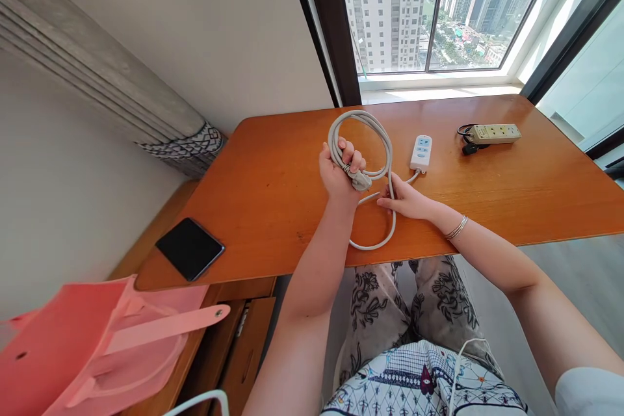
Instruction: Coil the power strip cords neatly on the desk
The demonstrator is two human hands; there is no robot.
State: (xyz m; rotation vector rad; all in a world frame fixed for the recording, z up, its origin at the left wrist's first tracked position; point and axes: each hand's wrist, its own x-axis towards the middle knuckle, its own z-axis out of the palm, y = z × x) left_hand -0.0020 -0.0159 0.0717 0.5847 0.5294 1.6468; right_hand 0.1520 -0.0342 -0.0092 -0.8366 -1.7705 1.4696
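Observation:
My left hand [342, 169] is closed around a looped bundle of white power cord [385, 136], lifted above the wooden desk. The cord's plug [361, 181] sticks out below the fingers. With thumb and fingers, my right hand [402, 198] pinches a hanging stretch of the same cord, lower and to the right. From there the cord leads to a small white power strip [421, 153], which lies on the desk just beyond the right hand. A slack loop of cord droops near the desk's front edge.
A cream power strip [494, 134] with a bundled black cord lies at the back right of the desk [277, 208]. Front left is a black phone [190, 248]. A pink bag [97, 351] stands at the desk's left, beside wooden drawers [248, 344]. Beyond the desk is a window.

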